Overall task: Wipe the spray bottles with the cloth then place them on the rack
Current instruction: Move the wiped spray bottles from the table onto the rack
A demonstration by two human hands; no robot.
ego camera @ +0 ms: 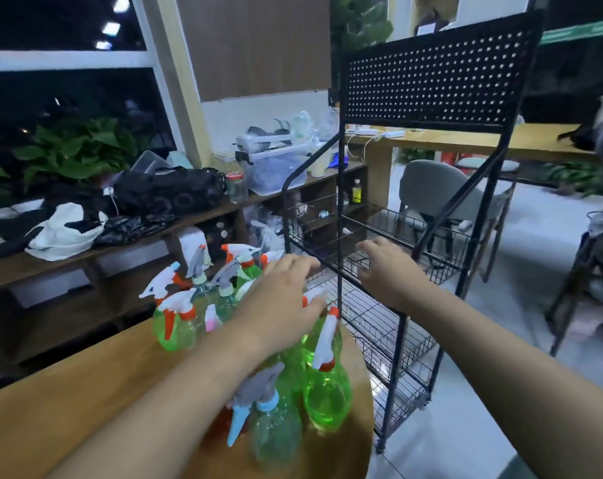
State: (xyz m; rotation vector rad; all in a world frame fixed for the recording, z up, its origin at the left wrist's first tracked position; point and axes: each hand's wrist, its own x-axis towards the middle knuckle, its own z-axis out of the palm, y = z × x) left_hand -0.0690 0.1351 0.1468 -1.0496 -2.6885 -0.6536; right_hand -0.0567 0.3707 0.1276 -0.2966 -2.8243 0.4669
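Head view, looking down over two bare forearms. A crowd of spray bottles (pixel 177 331) stands upright on a wooden worktop (pixel 85 392). Most are green see-through plastic with white and orange trigger heads, and a few are clear with grey triggers. They look empty or nearly so, so they are probably light, thin-walled and smooth enough to slip. They stand touching one another, so they would be easy to knock over. The narrow neck just under the trigger seems the surest place to take hold.

The left hand (pixel 286 295) hovers over the middle of the cluster, fingers stretched and relaxed, holding nothing. Its fingertips lie at a white trigger head, though whether they touch it is unclear. The nearest green bottle (pixel 327 392) stands just below and to the right of that hand. The right hand (pixel 390 271), loosely spread and empty, reaches to the front rail of a black wire rack (pixel 442 74) just beside the worktop. No cloth can be made out
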